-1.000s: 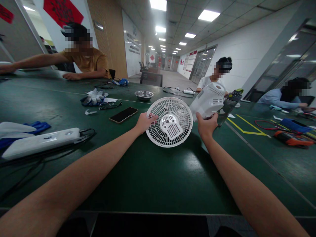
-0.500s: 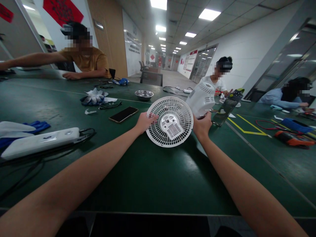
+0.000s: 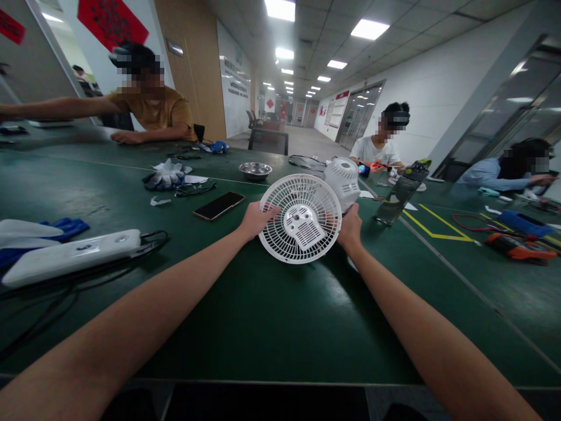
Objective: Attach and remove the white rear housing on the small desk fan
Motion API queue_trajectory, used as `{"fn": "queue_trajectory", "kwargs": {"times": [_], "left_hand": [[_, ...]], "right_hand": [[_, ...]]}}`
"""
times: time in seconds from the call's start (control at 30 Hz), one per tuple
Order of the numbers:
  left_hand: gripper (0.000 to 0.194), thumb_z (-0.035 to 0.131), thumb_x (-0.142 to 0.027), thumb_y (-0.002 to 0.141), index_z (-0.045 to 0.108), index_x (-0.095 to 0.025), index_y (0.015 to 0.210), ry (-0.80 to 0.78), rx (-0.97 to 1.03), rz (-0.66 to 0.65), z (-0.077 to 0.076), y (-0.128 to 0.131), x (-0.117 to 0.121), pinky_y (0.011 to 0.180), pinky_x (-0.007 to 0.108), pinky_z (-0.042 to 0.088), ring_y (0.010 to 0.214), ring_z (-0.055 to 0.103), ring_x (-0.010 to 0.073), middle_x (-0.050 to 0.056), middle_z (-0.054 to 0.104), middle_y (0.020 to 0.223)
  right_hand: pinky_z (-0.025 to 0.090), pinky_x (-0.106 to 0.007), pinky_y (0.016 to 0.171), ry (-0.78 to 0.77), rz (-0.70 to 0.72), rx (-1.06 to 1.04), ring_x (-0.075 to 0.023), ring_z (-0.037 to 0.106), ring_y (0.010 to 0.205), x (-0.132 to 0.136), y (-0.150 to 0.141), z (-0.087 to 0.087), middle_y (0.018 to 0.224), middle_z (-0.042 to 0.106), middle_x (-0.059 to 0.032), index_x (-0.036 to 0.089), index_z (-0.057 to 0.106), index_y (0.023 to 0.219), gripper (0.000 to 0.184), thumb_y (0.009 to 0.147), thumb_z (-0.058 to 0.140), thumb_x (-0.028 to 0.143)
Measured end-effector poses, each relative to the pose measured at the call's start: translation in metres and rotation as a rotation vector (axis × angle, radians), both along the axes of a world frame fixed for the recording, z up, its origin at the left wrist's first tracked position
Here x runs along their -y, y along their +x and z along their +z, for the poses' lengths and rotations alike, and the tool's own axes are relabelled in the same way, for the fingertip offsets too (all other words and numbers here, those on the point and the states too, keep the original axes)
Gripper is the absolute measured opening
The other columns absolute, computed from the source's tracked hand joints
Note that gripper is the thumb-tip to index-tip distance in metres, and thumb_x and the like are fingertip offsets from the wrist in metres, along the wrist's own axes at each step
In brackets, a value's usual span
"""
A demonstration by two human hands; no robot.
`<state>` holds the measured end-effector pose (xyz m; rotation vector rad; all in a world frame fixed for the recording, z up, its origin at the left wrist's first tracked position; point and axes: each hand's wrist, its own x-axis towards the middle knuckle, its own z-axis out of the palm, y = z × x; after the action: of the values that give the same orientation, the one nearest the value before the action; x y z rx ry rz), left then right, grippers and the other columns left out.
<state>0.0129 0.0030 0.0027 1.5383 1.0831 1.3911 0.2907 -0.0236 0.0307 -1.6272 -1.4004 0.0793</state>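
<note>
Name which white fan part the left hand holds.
The round slatted grille, gripped at its rim by the left hand. The other, a bulky vented housing, is in the right hand, partly behind the grille.

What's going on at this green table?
Someone is handling white fan parts with bare hands. The left hand holds a round grille by its edge, while the right hand grips a vented housing low down. The housing is partly hidden behind the grille; whether they touch, I can't tell. A phone lies to the left, with a metal bowl beyond it and a bottle to the right. Other people sit around the table.
</note>
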Motion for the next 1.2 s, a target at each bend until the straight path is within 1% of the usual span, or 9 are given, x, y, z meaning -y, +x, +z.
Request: {"fn": "queue_trajectory", "kwargs": {"times": [0.17,0.33,0.47,0.57,0.67,0.77,0.93,1.03,1.2], "left_hand": [[0.028,0.077,-0.037,0.083,0.072,-0.013,0.096,-0.012,-0.013,-0.012,0.0,-0.001,0.0,0.074,0.038,0.061,0.08,0.074,0.0234,0.009,0.078,0.091],[0.029,0.077,-0.039,0.083,0.072,-0.013,0.095,-0.017,-0.05,0.015,0.003,-0.001,0.002,0.074,0.037,0.061,0.078,0.074,0.0229,0.008,0.078,0.089],[0.027,0.076,-0.037,0.084,0.072,-0.013,0.095,-0.025,-0.042,0.003,0.005,-0.001,0.004,0.073,0.037,0.061,0.077,0.074,0.0225,0.009,0.078,0.091],[0.025,0.076,-0.035,0.084,0.072,-0.013,0.095,-0.014,-0.04,0.0,0.004,-0.001,0.003,0.073,0.037,0.061,0.077,0.074,0.0223,0.009,0.078,0.091],[0.025,0.076,-0.035,0.084,0.072,-0.014,0.095,-0.018,-0.04,0.005,0.003,-0.001,0.002,0.074,0.037,0.061,0.077,0.074,0.022,0.009,0.078,0.09],[0.024,0.076,-0.035,0.084,0.072,-0.014,0.094,-0.016,-0.041,0.011,0.003,-0.001,0.002,0.073,0.037,0.061,0.077,0.074,0.0224,0.008,0.077,0.089],[0.023,0.074,-0.035,0.085,0.072,-0.014,0.094,-0.015,-0.042,-0.008,0.005,-0.001,0.004,0.074,0.038,0.061,0.078,0.074,0.0225,0.008,0.077,0.089],[0.023,0.074,-0.035,0.086,0.072,-0.015,0.095,-0.013,-0.034,-0.019,0.006,-0.001,0.007,0.074,0.037,0.061,0.079,0.074,0.0222,0.008,0.078,0.091],[0.022,0.074,-0.034,0.086,0.071,-0.014,0.095,-0.034,-0.049,-0.004,0.007,0.0,0.007,0.075,0.038,0.062,0.08,0.074,0.0224,0.009,0.078,0.092]], "right_hand": [[0.05,-0.043,0.076,0.072,-0.037,-0.016,-0.0298,0.064,0.079,-0.004,0.009,-0.006,0.094,0.072,-0.0138,0.02,0.053,0.106,0.063,0.069,0.068,0.068],[0.051,-0.046,0.082,0.161,-0.165,-0.062,-0.0309,0.066,0.082,-0.004,0.039,-0.002,0.095,0.072,-0.0137,0.017,0.056,0.109,0.071,0.062,0.074,0.067],[0.051,-0.05,0.085,0.144,-0.24,-0.038,-0.0325,0.066,0.085,-0.002,0.069,0.0,0.097,0.071,-0.0143,0.017,0.057,0.11,0.07,0.06,0.077,0.062],[0.051,-0.052,0.088,0.099,-0.213,-0.033,-0.0331,0.066,0.089,-0.003,0.083,-0.003,0.099,0.07,-0.0142,0.019,0.055,0.11,0.068,0.061,0.077,0.061],[0.049,-0.053,0.093,0.053,-0.186,-0.043,-0.0341,0.066,0.095,-0.007,0.087,-0.006,0.106,0.069,-0.0156,0.019,0.052,0.114,0.071,0.061,0.077,0.058],[0.048,-0.053,0.096,0.043,-0.163,-0.05,-0.0351,0.065,0.102,-0.007,0.084,-0.006,0.115,0.067,-0.0186,0.017,0.046,0.127,0.078,0.065,0.076,0.054],[0.048,-0.052,0.098,0.22,-0.118,-0.056,-0.033,0.064,0.107,-0.004,0.081,-0.003,0.122,0.064,-0.0187,0.014,0.029,0.149,0.096,0.072,0.073,0.051],[0.048,-0.052,0.098,0.296,-0.119,-0.024,-0.0325,0.063,0.109,-0.005,0.083,-0.002,0.124,0.063,-0.0174,0.016,0.032,0.15,0.094,0.074,0.073,0.052],[0.05,-0.05,0.097,0.358,-0.109,-0.01,-0.0321,0.062,0.111,-0.011,0.087,-0.003,0.126,0.062,-0.0164,0.016,0.041,0.144,0.087,0.071,0.075,0.051]]}}
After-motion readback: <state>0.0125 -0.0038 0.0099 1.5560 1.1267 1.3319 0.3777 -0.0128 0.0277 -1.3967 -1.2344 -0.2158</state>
